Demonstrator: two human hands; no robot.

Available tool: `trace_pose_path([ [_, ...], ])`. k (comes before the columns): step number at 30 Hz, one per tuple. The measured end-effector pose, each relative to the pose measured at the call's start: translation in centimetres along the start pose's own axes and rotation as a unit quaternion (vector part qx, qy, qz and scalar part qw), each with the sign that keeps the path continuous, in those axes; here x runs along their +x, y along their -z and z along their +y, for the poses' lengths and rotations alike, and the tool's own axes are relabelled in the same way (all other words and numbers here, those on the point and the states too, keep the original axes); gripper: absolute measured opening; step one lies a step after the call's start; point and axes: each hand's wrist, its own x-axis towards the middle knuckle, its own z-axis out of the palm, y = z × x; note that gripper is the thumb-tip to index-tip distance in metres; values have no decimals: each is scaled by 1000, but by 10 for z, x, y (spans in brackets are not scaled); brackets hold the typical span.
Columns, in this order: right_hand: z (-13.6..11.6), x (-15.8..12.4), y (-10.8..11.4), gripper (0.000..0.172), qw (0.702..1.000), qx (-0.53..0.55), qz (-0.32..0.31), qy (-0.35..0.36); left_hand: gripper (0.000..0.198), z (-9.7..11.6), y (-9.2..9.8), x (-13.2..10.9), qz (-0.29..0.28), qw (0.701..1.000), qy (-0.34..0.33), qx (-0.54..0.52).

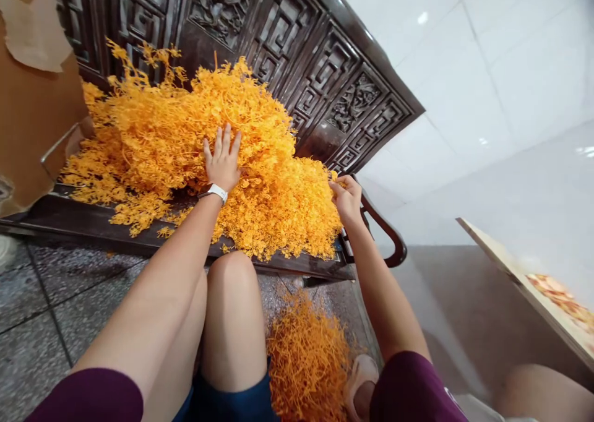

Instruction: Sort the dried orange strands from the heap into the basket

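A big heap of orange-yellow flower sprigs [260, 162] covers most of the seat of a dark carved wooden bench [139, 239]. My left hand [223, 162], with a white band on the wrist, lies on the heap with its fingers spread and holds nothing. At the heap's right end, by the bench's armrest, my right hand [348, 196] has its fingers pinched together. A bit of orange sprig shows at those fingertips; how much they grip is partly hidden.
A torn cardboard box [41, 112] stands at the bench's left end. Below, a darker orange pile [309, 354] sits on the floor between my knee and a shoe [362, 378]. The bench's curved armrest [394, 245] juts out on the right. A pale board [515, 273] is farther right.
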Motion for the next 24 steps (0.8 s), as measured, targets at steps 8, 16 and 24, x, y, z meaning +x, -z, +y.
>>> trace_pose_path([
  [8, -70, 23, -18, 17, 990, 111, -82, -19, 108, 76, -7, -12, -55, 993, -99, -1],
  [16, -103, -67, -62, 26, 939, 287, -70, -176, 78, 89, -79, -3, -76, 978, -127, -146],
  [24, -66, -148, -28, 56, 863, 415, 29, -286, 74, 46, -83, -2, -160, 959, -230, -54],
])
